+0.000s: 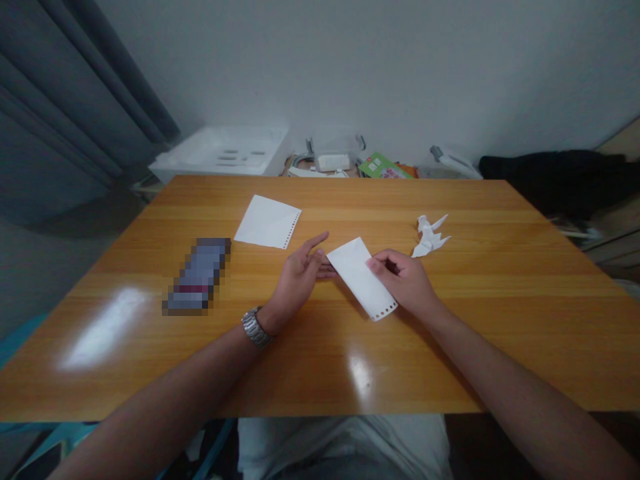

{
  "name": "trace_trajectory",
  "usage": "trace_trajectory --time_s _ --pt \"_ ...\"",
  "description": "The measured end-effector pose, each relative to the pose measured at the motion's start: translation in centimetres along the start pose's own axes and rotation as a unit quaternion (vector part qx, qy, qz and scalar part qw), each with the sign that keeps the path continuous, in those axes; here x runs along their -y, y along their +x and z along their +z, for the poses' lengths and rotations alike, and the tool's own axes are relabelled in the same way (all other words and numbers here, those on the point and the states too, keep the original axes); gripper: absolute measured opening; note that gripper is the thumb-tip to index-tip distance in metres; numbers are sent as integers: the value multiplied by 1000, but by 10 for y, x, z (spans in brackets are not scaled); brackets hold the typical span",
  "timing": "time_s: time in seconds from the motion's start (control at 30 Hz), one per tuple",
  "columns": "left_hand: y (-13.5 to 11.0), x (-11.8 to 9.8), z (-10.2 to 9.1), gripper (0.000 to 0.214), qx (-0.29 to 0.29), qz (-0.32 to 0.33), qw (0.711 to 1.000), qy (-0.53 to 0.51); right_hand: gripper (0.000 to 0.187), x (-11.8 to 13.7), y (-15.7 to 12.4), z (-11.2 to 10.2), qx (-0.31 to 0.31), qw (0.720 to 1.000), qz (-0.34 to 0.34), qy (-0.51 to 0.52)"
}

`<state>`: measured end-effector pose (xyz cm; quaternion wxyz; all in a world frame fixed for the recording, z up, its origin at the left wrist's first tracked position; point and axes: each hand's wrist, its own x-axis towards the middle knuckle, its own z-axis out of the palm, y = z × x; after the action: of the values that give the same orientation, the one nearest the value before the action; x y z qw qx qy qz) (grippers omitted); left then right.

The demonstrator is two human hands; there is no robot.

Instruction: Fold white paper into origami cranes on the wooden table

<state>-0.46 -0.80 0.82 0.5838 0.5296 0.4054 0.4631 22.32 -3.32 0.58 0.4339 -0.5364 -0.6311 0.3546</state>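
Observation:
Between my two hands is a white sheet of paper (361, 277), narrow as if folded, with a row of punched holes along its near end. My right hand (406, 277) pinches its right edge, thumb on top. My left hand (300, 270), with a metal watch at the wrist, is beside the paper's left corner. Its fingers are stretched out and apart; whether the fingertips touch the paper I cannot tell. Farther left lies a flat, squarish sheet (269, 222) with holes down its right side. A folded paper figure (430, 237) with pointed ends rests beyond my right hand.
The wooden table (480, 333) carries a dark, pixelated flat object (197, 277) on the left. Behind its far edge are a white plastic bin (225, 150), a green booklet (384, 165) and assorted items. Dark cloth (555, 177) lies at the right, and a grey curtain (65, 100) hangs at the left.

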Motion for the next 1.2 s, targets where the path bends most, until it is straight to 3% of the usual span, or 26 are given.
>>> trace_trajectory --time_s 0.17,0.27,0.47,0.67,0.93,1.07,1.2 --pt "-4 2 5 44 17 -45 999 -6 33 3 0 1 -26 1000 -7 -14" --pt "-7 1 9 42 18 -38 999 -5 34 4 -1 3 -19 1000 -5 -2" --pt "-8 1 9 38 -14 -1 1000 19 32 5 -2 7 16 1000 3 10" --pt "-6 -1 5 39 -24 39 992 120 33 2 -3 8 57 998 -1 21" --pt "-6 -10 4 38 -20 43 988 150 35 -1 -2 6 119 993 5 25" --pt "-5 -6 4 36 -31 20 994 99 32 1 -2 7 93 995 2 22" --pt "-4 3 4 36 4 -24 999 38 31 1 -1 5 51 998 6 20"
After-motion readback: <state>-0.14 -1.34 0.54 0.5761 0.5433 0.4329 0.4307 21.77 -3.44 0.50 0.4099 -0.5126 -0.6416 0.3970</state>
